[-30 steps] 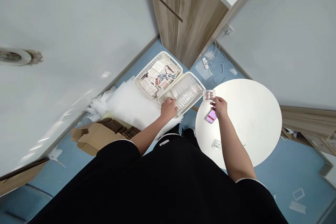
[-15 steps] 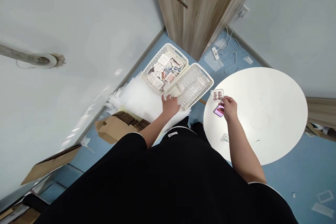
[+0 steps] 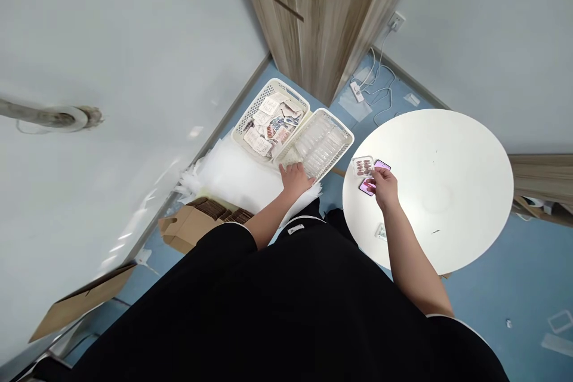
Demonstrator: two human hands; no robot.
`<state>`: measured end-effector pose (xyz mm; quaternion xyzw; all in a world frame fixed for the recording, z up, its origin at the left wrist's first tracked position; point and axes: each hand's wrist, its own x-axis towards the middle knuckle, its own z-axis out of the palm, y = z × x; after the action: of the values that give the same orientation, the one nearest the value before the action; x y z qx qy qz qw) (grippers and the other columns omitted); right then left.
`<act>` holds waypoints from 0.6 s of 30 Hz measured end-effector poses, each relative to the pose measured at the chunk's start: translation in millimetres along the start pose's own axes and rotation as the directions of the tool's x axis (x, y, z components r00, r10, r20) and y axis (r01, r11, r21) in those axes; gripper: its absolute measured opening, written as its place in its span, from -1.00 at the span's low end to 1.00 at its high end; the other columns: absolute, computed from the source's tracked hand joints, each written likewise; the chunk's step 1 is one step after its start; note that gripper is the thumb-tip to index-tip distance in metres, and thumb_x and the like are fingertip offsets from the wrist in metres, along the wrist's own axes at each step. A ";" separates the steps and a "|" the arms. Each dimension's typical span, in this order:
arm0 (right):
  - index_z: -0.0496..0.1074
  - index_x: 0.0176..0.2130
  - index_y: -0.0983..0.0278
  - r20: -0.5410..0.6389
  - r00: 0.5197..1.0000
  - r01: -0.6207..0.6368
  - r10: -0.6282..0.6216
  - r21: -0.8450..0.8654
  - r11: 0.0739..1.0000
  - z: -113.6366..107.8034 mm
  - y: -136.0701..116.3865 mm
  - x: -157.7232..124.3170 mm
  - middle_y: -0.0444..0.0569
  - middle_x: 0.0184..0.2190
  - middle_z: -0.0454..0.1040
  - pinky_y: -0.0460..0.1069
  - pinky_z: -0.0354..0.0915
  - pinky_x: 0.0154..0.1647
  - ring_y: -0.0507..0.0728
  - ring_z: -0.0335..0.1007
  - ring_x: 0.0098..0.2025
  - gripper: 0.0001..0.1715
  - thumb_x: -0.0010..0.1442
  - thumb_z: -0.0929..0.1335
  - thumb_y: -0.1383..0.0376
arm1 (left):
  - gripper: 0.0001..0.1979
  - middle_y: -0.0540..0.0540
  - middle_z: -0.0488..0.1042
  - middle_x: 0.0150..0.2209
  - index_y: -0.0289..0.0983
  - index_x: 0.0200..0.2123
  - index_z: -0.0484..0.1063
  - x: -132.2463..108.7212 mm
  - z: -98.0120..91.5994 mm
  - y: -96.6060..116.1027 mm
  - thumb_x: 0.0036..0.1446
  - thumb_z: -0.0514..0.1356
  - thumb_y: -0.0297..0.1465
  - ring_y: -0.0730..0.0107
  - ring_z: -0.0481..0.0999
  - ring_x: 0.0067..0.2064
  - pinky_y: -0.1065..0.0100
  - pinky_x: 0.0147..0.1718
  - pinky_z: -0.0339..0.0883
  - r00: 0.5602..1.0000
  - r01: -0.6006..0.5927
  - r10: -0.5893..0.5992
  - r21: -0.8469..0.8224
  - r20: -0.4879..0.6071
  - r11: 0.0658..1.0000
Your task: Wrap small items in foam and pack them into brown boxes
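**A:** Right hand (image 3: 384, 187), what's it doing?

**B:** Clenched on a small clear box of press-on nails (image 3: 363, 166), fingers pinching its edge, right over the white round table (image 3: 447, 191). Can't tell whether the box touches the top. Two pink cards (image 3: 382, 165) lie just beside it, and a second clear box (image 3: 381, 231) sits nearer the table's edge.

**A:** Left hand (image 3: 295, 179)?

**B:** Fingers spread, resting at the near end of a white plastic basket (image 3: 339, 123) of clear plastic trays (image 3: 320, 146). Can't tell if it's gripping anything.

**A:** Handling note?

**B:** I'd keep the pinch on the box's edges, level, so the nails don't slide. A light left hand should steady the trays without denting them. Next to them, a second basket (image 3: 271, 86) holds printed cards and packets.
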<state>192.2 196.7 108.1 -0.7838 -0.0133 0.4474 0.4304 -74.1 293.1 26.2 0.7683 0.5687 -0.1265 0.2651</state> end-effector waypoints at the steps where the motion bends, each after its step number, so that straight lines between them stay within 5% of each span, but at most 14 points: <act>1: 0.43 -0.25 0.18 0.001 1.000 0.001 -0.001 -0.001 1.000 -0.7 1.0 -1.6 -0.17 -0.33 0.51 -0.15 0.34 -0.63 0.00 0.44 -0.45 -0.54 -0.08 0.58 0.08 | -0.28 -0.43 0.49 0.14 -0.35 0.23 0.34 0.9 0.2 1.7 0.14 0.28 -0.01 -0.29 0.37 0.24 -0.28 0.40 -0.33 1.000 0.010 -0.010 -0.004 -0.005 1.000; 7: 0.43 -0.25 0.19 0.011 1.000 -0.001 0.001 0.006 1.000 -0.7 2.4 -10.7 -0.17 -0.35 0.51 -0.15 0.31 -0.64 0.00 0.43 -0.45 -0.54 -0.10 0.57 0.09 | -0.29 -0.34 0.44 0.22 -0.29 0.29 0.23 3.1 -5.6 -0.6 0.14 0.28 -0.12 -0.10 0.39 0.29 -0.09 0.44 -0.23 0.997 0.062 -0.068 -0.140 -0.032 0.988; 13: 0.43 -0.25 0.18 0.006 1.000 -0.001 0.001 -0.001 1.000 -0.8 3.6 -15.2 -0.18 -0.37 0.50 -0.15 0.33 -0.61 0.00 0.44 -0.45 -0.56 -0.09 0.56 0.10 | -0.19 -0.27 0.40 0.26 -0.25 0.36 0.10 2.1 -11.7 -29.0 0.10 0.32 -0.24 0.08 0.39 0.31 0.15 0.30 0.19 0.995 0.006 0.036 -0.415 0.092 0.910; 18: 0.43 -0.24 0.18 0.015 1.000 -0.005 0.005 0.009 1.000 -3.3 9.8 -14.6 -0.17 -0.35 0.51 -0.15 0.34 -0.60 0.00 0.44 -0.45 -0.55 -0.08 0.56 0.09 | -0.18 -0.23 0.39 0.27 -0.20 0.35 0.08 0.3 -13.5 -40.8 0.07 0.34 -0.29 0.14 0.40 0.30 0.20 0.22 0.29 0.990 -0.022 0.084 -0.474 0.109 0.880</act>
<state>182.2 182.3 112.2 -0.7785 -0.0127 0.4545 0.4326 -113.9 309.4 26.4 0.6864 0.5433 -0.0255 0.4827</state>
